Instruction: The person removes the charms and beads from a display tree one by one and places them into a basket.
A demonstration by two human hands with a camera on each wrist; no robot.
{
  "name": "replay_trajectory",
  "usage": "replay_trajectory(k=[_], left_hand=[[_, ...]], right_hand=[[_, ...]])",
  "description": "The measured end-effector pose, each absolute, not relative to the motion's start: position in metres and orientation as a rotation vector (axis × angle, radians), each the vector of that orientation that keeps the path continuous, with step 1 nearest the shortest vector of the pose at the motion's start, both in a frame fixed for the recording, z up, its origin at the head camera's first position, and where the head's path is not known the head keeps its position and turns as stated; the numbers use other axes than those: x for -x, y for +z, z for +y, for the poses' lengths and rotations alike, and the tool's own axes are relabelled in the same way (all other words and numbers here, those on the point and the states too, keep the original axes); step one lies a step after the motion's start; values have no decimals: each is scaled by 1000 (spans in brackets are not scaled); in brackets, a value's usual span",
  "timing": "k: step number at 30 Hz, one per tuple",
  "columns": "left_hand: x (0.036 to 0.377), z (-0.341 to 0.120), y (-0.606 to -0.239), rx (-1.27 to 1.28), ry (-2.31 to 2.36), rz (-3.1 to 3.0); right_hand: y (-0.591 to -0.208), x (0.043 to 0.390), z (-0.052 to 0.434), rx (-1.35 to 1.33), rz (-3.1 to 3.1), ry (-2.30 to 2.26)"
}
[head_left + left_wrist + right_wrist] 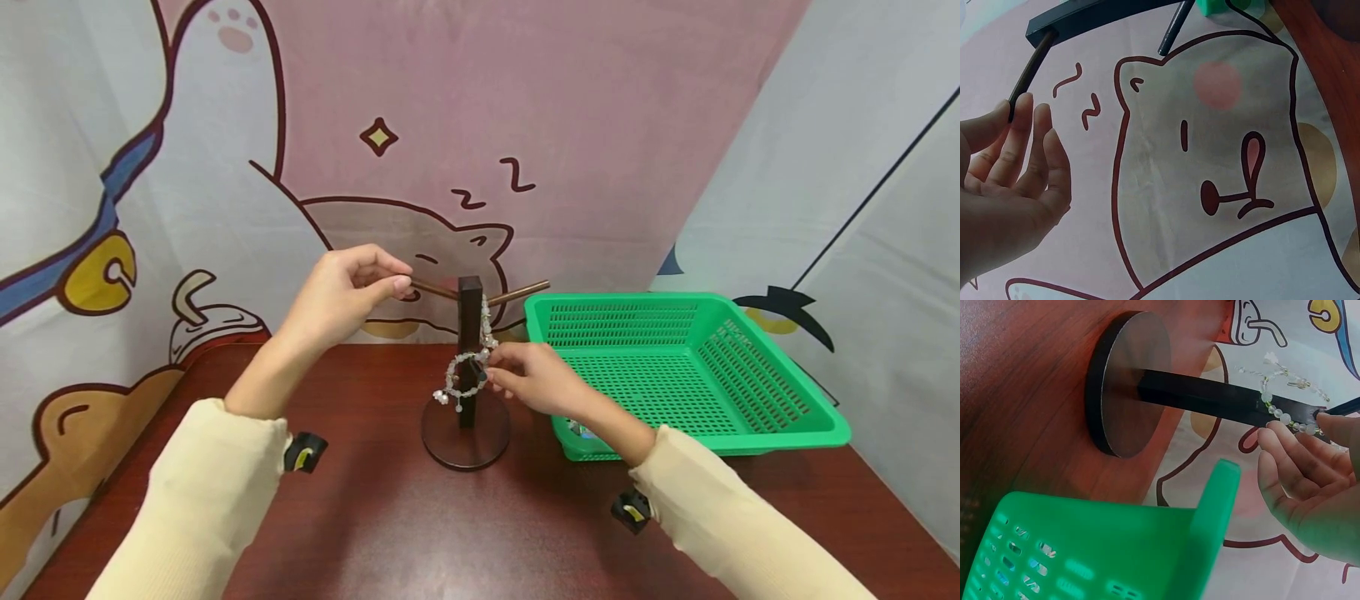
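Dark wooden stand (pixel 468 367) sits mid-table as my landmark. I have my left hand (pixel 341 292) pinching the tip of its left peg (pixel 435 289), and my right hand (pixel 528 377) pinching the beaded bracelet (pixel 467 377) against its post. Right of it lies the green basket (pixel 757 433).

A dark wooden table (pixel 390 533) stands before a pink cartoon-printed cloth backdrop (pixel 525 108).
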State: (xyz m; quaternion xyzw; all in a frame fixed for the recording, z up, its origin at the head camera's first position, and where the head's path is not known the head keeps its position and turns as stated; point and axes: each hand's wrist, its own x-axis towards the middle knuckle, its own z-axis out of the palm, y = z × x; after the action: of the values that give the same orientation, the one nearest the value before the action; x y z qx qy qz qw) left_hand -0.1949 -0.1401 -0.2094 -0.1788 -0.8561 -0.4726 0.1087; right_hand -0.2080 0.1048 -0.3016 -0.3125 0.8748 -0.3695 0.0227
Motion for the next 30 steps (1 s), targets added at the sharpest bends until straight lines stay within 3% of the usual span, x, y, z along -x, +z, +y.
replay_trajectory(k=[15,30], left_hand=[[195,-140,-209,533,-1389,-2521],[196,-142,-210,551,-1382,-2516]], right_hand=[[-303,208,104,1129,2740,-1133],[-290,202,109,1118,2683,-1154]])
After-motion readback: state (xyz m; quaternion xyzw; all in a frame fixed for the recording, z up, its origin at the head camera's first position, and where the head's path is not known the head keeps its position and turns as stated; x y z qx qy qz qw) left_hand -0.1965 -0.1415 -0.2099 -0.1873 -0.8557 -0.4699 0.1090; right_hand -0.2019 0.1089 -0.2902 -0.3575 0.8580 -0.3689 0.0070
